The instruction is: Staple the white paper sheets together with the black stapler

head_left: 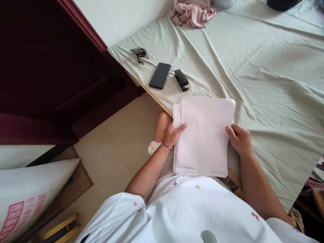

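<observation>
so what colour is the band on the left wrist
Red: a thin red band circles the left wrist, beside the paper stack. The head view shows it best.

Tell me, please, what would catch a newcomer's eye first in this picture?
A stack of white papers sits at the near edge of the bed, held by the left hand on one side and the right hand on the other. Beyond it on the pale green sheet lie a black stapler, a black phone and some keys, with pink cloth bunched at the far edge.
</observation>
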A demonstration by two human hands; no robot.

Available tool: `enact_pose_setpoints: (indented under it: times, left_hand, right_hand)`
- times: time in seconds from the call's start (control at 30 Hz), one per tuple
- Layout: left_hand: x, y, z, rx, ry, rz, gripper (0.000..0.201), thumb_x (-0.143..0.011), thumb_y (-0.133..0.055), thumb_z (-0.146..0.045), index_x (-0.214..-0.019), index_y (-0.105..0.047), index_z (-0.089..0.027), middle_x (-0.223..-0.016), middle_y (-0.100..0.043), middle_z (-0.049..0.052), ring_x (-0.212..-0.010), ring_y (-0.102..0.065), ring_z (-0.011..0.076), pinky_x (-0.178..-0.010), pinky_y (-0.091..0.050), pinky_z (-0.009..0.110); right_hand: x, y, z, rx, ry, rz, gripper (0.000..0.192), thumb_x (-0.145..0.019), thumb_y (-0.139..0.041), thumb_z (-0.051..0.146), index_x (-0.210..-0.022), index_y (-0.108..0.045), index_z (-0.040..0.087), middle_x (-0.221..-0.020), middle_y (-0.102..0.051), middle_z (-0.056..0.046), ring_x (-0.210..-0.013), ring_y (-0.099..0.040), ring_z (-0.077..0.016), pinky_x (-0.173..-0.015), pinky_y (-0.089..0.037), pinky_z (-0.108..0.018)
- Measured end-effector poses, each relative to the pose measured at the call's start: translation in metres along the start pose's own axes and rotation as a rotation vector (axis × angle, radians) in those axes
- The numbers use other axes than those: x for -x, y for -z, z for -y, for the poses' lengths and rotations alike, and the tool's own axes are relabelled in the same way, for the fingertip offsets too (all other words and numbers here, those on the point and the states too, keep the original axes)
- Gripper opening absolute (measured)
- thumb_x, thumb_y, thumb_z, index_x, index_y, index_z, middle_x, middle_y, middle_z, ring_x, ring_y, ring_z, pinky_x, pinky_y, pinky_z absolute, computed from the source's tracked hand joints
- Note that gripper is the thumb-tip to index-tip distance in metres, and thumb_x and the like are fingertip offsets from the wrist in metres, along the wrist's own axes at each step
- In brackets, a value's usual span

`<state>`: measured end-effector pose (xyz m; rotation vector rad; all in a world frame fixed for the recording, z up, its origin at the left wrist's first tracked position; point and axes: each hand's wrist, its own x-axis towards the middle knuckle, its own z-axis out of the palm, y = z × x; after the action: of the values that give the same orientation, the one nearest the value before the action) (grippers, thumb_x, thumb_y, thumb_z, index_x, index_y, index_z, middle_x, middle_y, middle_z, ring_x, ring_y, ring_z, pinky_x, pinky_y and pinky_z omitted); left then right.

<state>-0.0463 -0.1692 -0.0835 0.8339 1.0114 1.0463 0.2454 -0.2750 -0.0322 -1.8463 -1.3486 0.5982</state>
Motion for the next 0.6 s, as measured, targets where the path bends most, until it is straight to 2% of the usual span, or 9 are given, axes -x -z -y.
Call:
enact_pose_setpoints:
  times: [0.1,0.17,0.27,0.37,0.43,0.6]
  left_hand:
    - [0.000,0.002,0.001,-0.003,-0.022,0.017,0.069,-0.063,-0.105,-0.076,-0.102,-0.092,-0.021,-0.108,-0.093,0.009,-0.109,-0.085,0.0332,-0.102,-0.066,0.044]
    - [0.000,0.003,0.000,-0.012,-0.016,0.048,0.064,-0.068,-0.100,-0.076,-0.098,-0.091,-0.021,-0.102,-0.092,0.008,-0.106,-0.085,0.0330,-0.098,-0.066,0.043]
    - [-0.001,0.004,0.000,-0.063,-0.021,0.056,0.058,-0.072,-0.097,-0.074,-0.094,-0.089,-0.021,-0.096,-0.090,0.007,-0.101,-0.084,0.0310,-0.092,-0.064,0.040]
    - [-0.002,0.004,0.001,-0.123,-0.066,0.022,0.061,-0.072,-0.097,-0.077,-0.094,-0.089,-0.021,-0.093,-0.089,0.006,-0.097,-0.082,0.0286,-0.089,-0.063,0.038]
    - [-0.004,0.003,0.003,-0.131,-0.098,-0.005,0.066,-0.070,-0.098,-0.079,-0.098,-0.089,-0.021,-0.095,-0.090,0.007,-0.100,-0.082,0.0283,-0.093,-0.063,0.038]
    - [-0.006,0.002,0.005,-0.117,-0.113,-0.049,0.071,-0.064,-0.101,-0.082,-0.099,-0.089,-0.021,-0.105,-0.091,0.008,-0.106,-0.082,0.0285,-0.097,-0.064,0.038]
  right_hand:
    - [0.000,0.001,-0.007,-0.110,-0.104,0.030,0.075,-0.087,-0.080,0.089,-0.067,-0.049,0.024,-0.062,-0.040,0.003,-0.058,-0.033,-0.0115,-0.051,-0.024,-0.030]
    - [-0.003,0.001,-0.010,-0.207,-0.148,0.031,0.067,-0.087,-0.081,0.086,-0.073,-0.058,0.024,-0.065,-0.048,0.002,-0.059,-0.037,-0.0128,-0.051,-0.027,-0.029]
    - [-0.007,-0.002,-0.014,-0.299,-0.146,-0.034,0.060,-0.085,-0.086,0.081,-0.079,-0.063,0.025,-0.066,-0.048,0.003,-0.060,-0.036,-0.0132,-0.052,-0.029,-0.029]
    - [-0.010,-0.007,-0.018,-0.341,-0.127,-0.140,0.054,-0.083,-0.090,0.075,-0.085,-0.067,0.026,-0.069,-0.053,0.002,-0.062,-0.041,-0.0139,-0.056,-0.034,-0.029]
    - [-0.012,-0.009,-0.020,-0.380,-0.133,-0.199,0.054,-0.082,-0.089,0.076,-0.087,-0.067,0.027,-0.072,-0.057,0.002,-0.063,-0.044,-0.0145,-0.058,-0.036,-0.030]
    - [-0.016,-0.005,-0.023,-0.487,-0.150,-0.246,0.055,-0.080,-0.089,0.076,-0.087,-0.065,0.027,-0.076,-0.062,0.000,-0.064,-0.050,-0.0160,-0.061,-0.045,-0.033]
